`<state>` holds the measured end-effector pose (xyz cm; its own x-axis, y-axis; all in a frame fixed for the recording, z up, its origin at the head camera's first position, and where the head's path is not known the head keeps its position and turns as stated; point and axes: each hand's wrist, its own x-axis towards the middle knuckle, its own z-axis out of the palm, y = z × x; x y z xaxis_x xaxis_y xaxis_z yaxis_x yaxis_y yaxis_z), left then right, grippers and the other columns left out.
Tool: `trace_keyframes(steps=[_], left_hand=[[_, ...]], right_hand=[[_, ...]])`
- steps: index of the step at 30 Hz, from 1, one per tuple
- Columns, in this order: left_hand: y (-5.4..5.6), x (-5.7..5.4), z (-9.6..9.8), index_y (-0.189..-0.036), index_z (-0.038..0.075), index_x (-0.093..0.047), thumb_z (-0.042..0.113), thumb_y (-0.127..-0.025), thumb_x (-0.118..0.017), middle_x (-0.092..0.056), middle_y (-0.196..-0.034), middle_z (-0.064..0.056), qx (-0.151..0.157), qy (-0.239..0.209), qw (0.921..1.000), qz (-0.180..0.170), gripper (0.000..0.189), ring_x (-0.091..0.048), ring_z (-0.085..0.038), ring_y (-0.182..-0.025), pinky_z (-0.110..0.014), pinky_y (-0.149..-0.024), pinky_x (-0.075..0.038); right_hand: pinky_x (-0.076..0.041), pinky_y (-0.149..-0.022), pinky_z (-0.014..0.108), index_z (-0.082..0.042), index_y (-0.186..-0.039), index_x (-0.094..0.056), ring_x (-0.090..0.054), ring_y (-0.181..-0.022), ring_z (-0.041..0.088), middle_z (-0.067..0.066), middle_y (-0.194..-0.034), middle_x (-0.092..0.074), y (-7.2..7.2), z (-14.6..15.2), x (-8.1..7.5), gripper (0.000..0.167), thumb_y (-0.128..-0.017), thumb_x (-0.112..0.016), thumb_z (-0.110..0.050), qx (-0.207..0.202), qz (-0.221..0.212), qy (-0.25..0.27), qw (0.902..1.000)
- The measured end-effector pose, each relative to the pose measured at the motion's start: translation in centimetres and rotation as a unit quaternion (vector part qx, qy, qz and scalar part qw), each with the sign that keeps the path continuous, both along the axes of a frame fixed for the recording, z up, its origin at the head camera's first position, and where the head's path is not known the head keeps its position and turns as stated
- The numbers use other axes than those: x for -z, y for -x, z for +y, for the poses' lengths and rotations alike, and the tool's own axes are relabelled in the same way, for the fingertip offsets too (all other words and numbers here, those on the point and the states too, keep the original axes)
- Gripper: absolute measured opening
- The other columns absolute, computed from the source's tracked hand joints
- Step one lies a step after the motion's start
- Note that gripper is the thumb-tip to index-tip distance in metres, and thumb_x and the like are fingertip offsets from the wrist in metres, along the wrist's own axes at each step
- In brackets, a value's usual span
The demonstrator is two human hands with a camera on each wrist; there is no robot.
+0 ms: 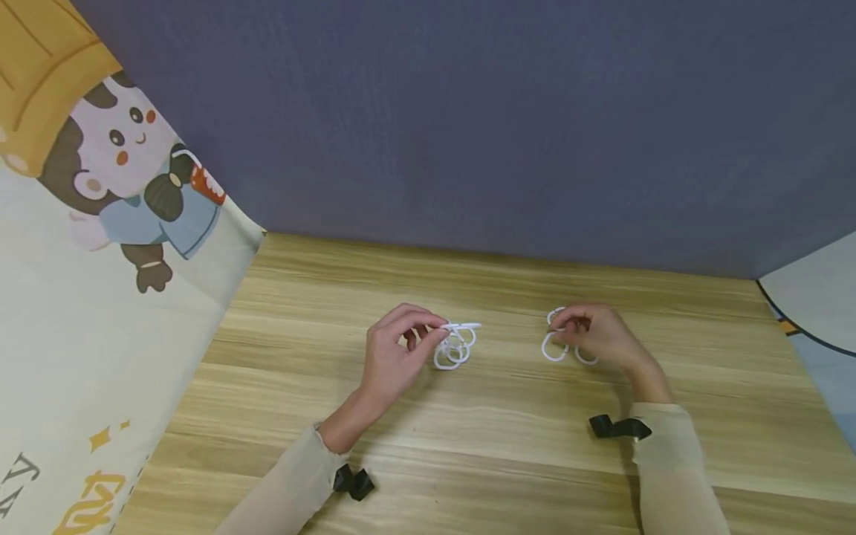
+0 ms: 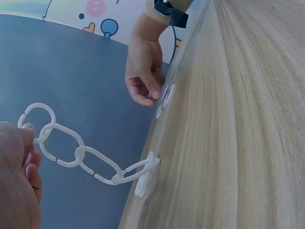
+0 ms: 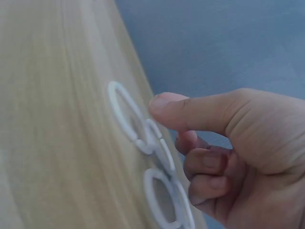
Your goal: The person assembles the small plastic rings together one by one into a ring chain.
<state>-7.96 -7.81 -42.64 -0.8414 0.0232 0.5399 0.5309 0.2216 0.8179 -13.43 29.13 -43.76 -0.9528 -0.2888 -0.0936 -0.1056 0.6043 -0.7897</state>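
Observation:
My left hand (image 1: 396,349) pinches the end link of a white plastic chain (image 2: 100,155) between thumb and fingers. In the left wrist view the chain slopes down from that hand, and its lower links touch the wooden table. Each oval link has a small gap in it. Over to the right, several loose white links (image 3: 116,106) lie close together on the table. My right hand (image 1: 605,338) is just above them, thumb extended and the other fingers loosely bent. Nothing shows between its fingers. In the head view it partly covers those links.
The wood-grain table (image 1: 481,453) extends beneath both hands. A dark blue-grey panel (image 1: 468,134) rises along its far edge. Cloth with a cartoon print (image 1: 127,171) hangs on the left. Black straps (image 1: 618,427) hang at the sleeves.

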Motion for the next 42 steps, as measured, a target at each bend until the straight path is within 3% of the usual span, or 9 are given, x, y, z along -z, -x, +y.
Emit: trace_keyframes(steps=[12, 18, 26, 32, 36, 42], left_hand=[[-0.1, -0.2, -0.2, -0.097, 0.007, -0.085, 0.000, -0.090, -0.091, -0.078, -0.094, -0.004, 0.005, -0.004, 1.0000, -0.004, 0.012, -0.066, -0.011, -0.075, -0.017, -0.058, -0.047], [-0.1, -0.2, -0.3, -0.096, 0.008, -0.085, 0.000, -0.089, -0.091, -0.078, -0.093, -0.004, 0.005, -0.005, 1.0000, -0.006, 0.012, -0.066, -0.011, -0.075, -0.018, -0.058, -0.048], [0.0, 0.1, -0.4, -0.095, 0.008, -0.085, 0.001, -0.089, -0.092, -0.078, -0.092, -0.004, 0.007, -0.005, 1.0000, -0.004, 0.012, -0.065, -0.011, -0.075, -0.017, -0.058, -0.048], [-0.1, 0.0, -0.5, -0.095, 0.007, -0.084, 0.000, -0.088, -0.092, -0.078, -0.092, -0.004, 0.007, -0.004, 0.9999, -0.006, 0.013, -0.065, -0.010, -0.075, -0.017, -0.058, -0.048], [-0.1, -0.1, -0.6, -0.095, 0.007, -0.084, 0.001, -0.088, -0.093, -0.078, -0.092, -0.004, 0.007, -0.002, 1.0000, -0.006, 0.013, -0.065, -0.010, -0.074, -0.017, -0.058, -0.048], [0.1, -0.1, -0.4, -0.095, 0.007, -0.084, 0.001, -0.087, -0.094, -0.078, -0.091, -0.004, 0.004, 0.001, 0.9999, -0.011, 0.014, -0.065, -0.010, -0.074, -0.018, -0.058, -0.048]], right_hand=[[-0.039, -0.066, 0.027, -0.012, -0.093, -0.081, -0.048, -0.068, 0.007, -0.003, -0.075, -0.056, 0.2, -0.8, 1.1, 0.009, -0.093, -0.090, -0.010, -0.003, 0.064, -0.096, 0.9933], [-0.040, -0.067, 0.027, -0.013, -0.092, -0.079, -0.049, -0.071, 0.008, -0.004, -0.077, -0.056, 0.3, -1.1, 1.1, 0.010, -0.097, -0.086, -0.010, -0.016, 0.062, -0.110, 0.9919], [-0.047, -0.065, 0.024, -0.002, -0.104, -0.075, -0.057, -0.074, 0.012, 0.007, -0.088, -0.070, -0.1, -1.7, 0.3, 0.007, -0.106, -0.076, -0.008, 0.015, 0.091, -0.060, 0.9940], [-0.049, -0.061, 0.021, -0.001, -0.107, -0.076, -0.061, -0.073, 0.016, 0.014, -0.091, -0.074, -0.4, -2.7, -1.0, 0.006, -0.105, -0.077, -0.006, 0.044, 0.106, 0.000, 0.9934], [-0.056, -0.064, 0.021, 0.004, -0.115, -0.078, -0.069, -0.075, 0.014, 0.021, -0.097, -0.076, -0.6, -3.5, -1.7, 0.012, -0.104, -0.077, -0.001, 0.047, 0.111, 0.051, 0.9914], [-0.062, -0.065, 0.022, 0.014, -0.118, -0.076, -0.075, -0.073, 0.010, 0.001, -0.090, -0.080, -0.3, -4.3, -2.5, 0.020, -0.103, -0.077, 0.002, 0.077, 0.098, 0.126, 0.9842]])
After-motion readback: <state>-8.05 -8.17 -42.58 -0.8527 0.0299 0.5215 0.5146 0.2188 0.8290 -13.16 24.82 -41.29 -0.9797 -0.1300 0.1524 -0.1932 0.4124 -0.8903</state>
